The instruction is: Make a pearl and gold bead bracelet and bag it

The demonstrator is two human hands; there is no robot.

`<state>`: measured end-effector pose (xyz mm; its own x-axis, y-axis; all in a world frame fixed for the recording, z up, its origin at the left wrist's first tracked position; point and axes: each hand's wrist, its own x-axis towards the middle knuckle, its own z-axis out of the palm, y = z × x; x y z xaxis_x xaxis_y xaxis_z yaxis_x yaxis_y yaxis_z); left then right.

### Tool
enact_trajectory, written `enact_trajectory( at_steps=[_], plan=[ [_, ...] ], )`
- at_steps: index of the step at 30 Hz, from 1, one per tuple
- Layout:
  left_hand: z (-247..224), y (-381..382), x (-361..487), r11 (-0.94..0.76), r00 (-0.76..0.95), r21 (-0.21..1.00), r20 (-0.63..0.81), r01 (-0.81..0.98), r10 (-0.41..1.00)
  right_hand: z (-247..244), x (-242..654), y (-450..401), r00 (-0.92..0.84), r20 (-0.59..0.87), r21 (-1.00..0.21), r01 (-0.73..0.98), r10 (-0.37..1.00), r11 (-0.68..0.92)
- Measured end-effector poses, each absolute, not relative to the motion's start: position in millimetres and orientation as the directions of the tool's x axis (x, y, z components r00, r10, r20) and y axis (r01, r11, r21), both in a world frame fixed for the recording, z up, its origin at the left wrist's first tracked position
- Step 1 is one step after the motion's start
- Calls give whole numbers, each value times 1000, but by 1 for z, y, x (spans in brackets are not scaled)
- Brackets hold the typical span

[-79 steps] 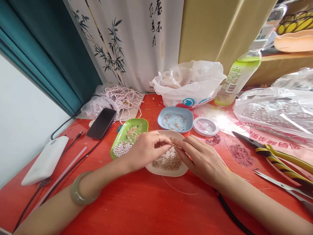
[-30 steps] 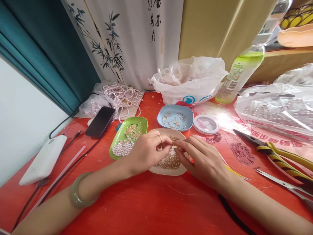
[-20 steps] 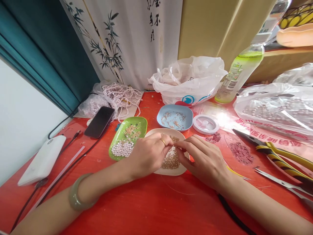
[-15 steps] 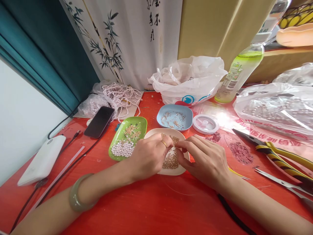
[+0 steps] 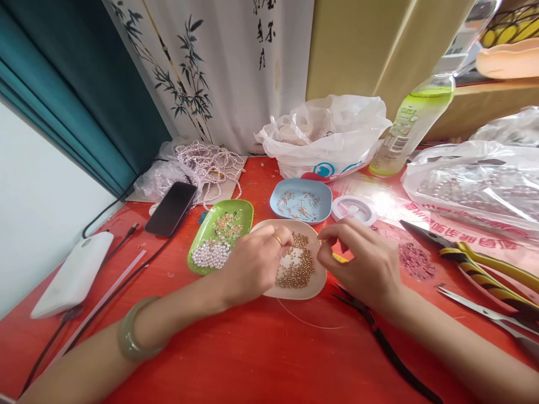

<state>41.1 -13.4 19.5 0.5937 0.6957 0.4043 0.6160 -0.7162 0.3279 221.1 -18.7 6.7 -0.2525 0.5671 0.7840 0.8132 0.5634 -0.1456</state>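
Note:
My left hand (image 5: pixel 256 261) is pinched over the left part of a cream tray (image 5: pixel 311 290) of gold beads (image 5: pixel 301 269). At the tray's right edge my right hand (image 5: pixel 362 261) pinches the end of a fine, thin strand. A clear thread (image 5: pixel 311 324) curves over the red table below the tray and seems to lead up to my left hand. What lies between my left fingertips is too small to make out. A green tray (image 5: pixel 248 209) with white pearls (image 5: pixel 210 254) and small gold pieces stands left of my left hand.
A blue tray (image 5: pixel 275 196) with small metal pieces and a round plastic case (image 5: pixel 353 210) lie behind. Black-handled pliers (image 5: pixel 379 331), yellow-handled pliers (image 5: pixel 475 266) and scissors (image 5: pixel 484 308) are at the right. A phone (image 5: pixel 172 209), a plastic bag (image 5: pixel 324 137) and a bottle (image 5: pixel 412 126) stand farther back.
My right hand has moved right, away from my left hand, and the gap between them shows more gold beads. The black-handled pliers and the thread are now more visible.

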Motion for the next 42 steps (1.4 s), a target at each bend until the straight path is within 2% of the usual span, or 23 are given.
enact_trajectory(
  at_steps=[2,8,14,24,31,42],
  plan=[
    [21,-12,41,-691,558,360,413,626,720,8,223,-17,-235,778,-172,812,583,558],
    [22,-13,44,-713,567,364,435,599,699,11,214,-24,-360,725,-136,762,588,634],
    [16,-16,43,-746,612,240,446,621,654,11,211,-26,-373,710,-174,729,597,662],
    [20,-21,43,-771,657,77,473,633,587,10,211,-28,-379,735,-129,736,562,665],
    [20,-21,45,-832,720,-19,510,555,470,10,210,-29,-390,736,-127,723,553,680],
    [21,-21,45,-835,699,31,529,550,480,12,213,-28,-400,722,-170,688,564,706]
  ],
)
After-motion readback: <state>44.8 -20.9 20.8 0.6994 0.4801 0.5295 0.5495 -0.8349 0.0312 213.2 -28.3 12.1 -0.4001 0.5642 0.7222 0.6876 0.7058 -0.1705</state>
